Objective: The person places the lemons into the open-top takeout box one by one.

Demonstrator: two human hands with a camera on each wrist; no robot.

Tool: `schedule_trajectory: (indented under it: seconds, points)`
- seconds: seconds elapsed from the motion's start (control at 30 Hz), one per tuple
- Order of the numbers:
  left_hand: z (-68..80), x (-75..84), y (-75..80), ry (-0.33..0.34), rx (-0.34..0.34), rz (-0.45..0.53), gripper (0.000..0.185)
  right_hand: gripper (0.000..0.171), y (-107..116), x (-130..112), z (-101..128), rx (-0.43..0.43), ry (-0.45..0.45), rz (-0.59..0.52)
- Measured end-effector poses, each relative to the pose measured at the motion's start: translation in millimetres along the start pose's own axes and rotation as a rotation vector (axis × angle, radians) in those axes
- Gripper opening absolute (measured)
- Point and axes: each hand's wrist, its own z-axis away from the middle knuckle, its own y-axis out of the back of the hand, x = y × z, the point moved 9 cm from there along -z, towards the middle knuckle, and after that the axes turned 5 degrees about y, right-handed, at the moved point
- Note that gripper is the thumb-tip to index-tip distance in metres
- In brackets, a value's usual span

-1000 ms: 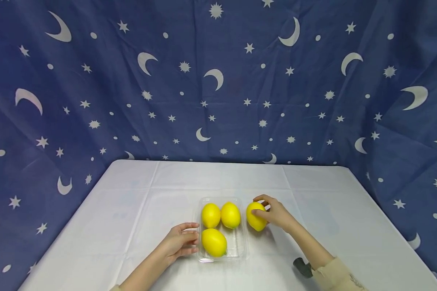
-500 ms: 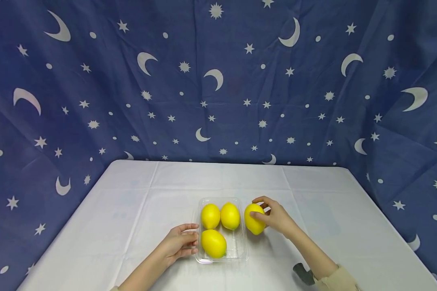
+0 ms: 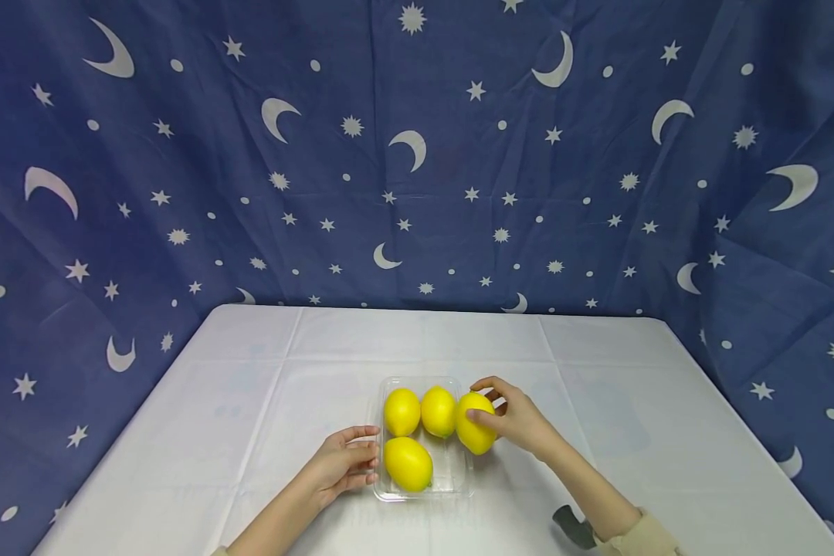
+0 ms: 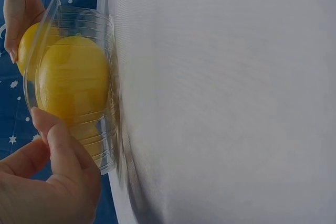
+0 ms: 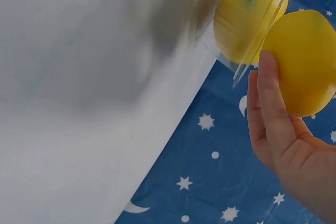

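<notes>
A clear plastic container [image 3: 452, 472] holds three yellow lemons: one at back left [image 3: 402, 412], another at back right [image 3: 439, 411], and a front-left lemon [image 3: 408, 464] lying on its side. My right hand [image 3: 517, 421] grips a fourth lemon [image 3: 474, 428] between thumb and fingers, over the container's right rim. In the right wrist view that lemon [image 5: 303, 61] is raised beside the clear wall, fingertips against its skin. My left hand [image 3: 344, 463] is at the container's left side, its fingers spread and touching the wall; the left wrist view shows a fingertip [image 4: 39, 116] at the rim.
A white cloth covers the table [image 3: 306, 347]. Behind and beside it hangs a blue curtain [image 3: 459, 247] with moons and stars. A dark grey, rounded object [image 3: 574, 527] shows by my right sleeve [image 3: 639, 537].
My right hand has carried its lemon leftward, from beside the container to over its right rim. The left hand and the three lemons inside stay about where they were.
</notes>
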Motion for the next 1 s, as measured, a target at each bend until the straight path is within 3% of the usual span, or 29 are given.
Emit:
schedule_trajectory:
  seconds: [1.0]
  points:
    - [-0.3, -1.7, 0.8, -0.004, 0.032, 0.002, 0.047, 0.043, -33, -31, 8, -0.033, 0.143, 0.107]
